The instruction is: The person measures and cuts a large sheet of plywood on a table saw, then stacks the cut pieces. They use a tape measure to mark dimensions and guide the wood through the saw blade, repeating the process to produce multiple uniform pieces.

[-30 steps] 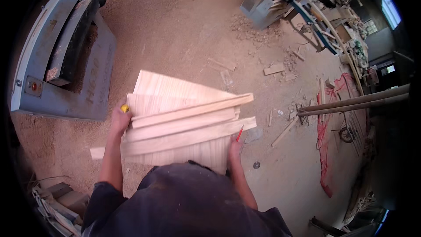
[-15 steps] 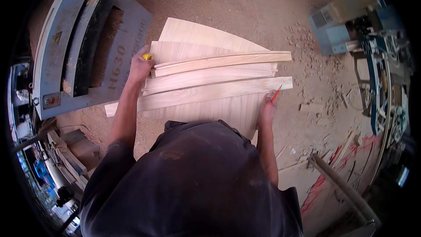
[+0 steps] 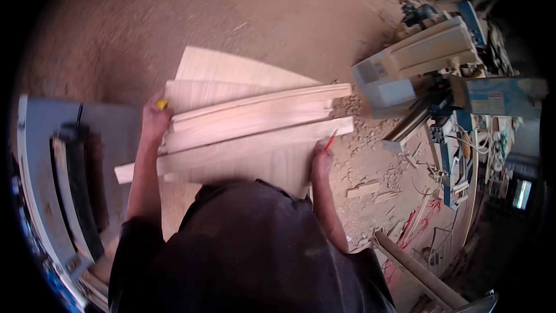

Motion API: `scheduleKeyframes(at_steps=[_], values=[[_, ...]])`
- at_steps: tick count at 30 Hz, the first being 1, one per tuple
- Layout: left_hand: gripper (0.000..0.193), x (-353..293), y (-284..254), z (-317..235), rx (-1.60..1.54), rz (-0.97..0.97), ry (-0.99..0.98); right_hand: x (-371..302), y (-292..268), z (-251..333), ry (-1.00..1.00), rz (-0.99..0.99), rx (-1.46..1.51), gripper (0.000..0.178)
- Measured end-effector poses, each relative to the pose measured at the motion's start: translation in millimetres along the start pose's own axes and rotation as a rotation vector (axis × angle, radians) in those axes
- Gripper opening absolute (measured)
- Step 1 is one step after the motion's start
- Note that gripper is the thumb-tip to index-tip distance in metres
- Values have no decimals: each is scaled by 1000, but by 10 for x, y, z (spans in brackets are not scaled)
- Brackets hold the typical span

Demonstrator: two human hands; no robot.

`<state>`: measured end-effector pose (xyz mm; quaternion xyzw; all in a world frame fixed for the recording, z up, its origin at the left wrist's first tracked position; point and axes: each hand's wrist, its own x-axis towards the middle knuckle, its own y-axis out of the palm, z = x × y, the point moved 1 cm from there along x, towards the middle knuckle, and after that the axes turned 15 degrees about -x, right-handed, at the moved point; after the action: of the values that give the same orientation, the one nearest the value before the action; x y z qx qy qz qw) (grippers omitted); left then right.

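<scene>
Wide pale wooden panels [image 3: 263, 159] lie stacked in front of me, carrying several narrow wood strips. The topmost far strip [image 3: 260, 99] is slightly curved; a longer straight strip [image 3: 249, 146] crosses nearer to my body. Closed around the stack's left edge is my left hand [image 3: 154, 120], with a small yellow object [image 3: 161, 104], perhaps a tape measure, against its fingers. My right hand [image 3: 321, 163] grips the right edge of the panels. A red pencil [image 3: 330, 139] sticks up from its fingers, point beside the straight strip's end. Undersides and most fingertips are hidden.
A grey woodworking machine [image 3: 43, 133] stands close on the left. To the right are a light machine cabinet [image 3: 385, 84] and a blue-grey machine [image 3: 495, 97]. Wood offcuts [image 3: 364, 189] and chips litter the dusty floor; a long post [image 3: 417, 272] slants at lower right.
My view has turned right: the grey machine has slid toward the lower left, and more machinery shows at right. Both hands keep their hold on the stack, which sits farther left in the picture.
</scene>
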<state>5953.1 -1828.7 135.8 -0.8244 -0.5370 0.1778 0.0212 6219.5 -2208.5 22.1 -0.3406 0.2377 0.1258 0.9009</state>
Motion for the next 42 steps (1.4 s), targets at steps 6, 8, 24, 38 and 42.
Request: scheduleKeyframes(at_steps=[6, 8, 24, 38, 42], values=[[66, 1567, 997, -465, 39, 15, -1, 1550, 210, 1054, -85, -54, 48, 30], [66, 2036, 1389, -870, 14, 20, 47, 2145, 250, 1635, -89, -24, 52, 31], [71, 5016, 4305, -2646, -59, -30, 12, 6054, -224, 4800, -162, 5, -83, 46], [71, 8691, 8413, -4627, 104, 366, 67, 9247, -991, 6640, 139, -291, 135, 48], [71, 9407, 9745, -5210, 171, 415, 135, 10259, -1218, 6924, 277, -360, 191, 45]])
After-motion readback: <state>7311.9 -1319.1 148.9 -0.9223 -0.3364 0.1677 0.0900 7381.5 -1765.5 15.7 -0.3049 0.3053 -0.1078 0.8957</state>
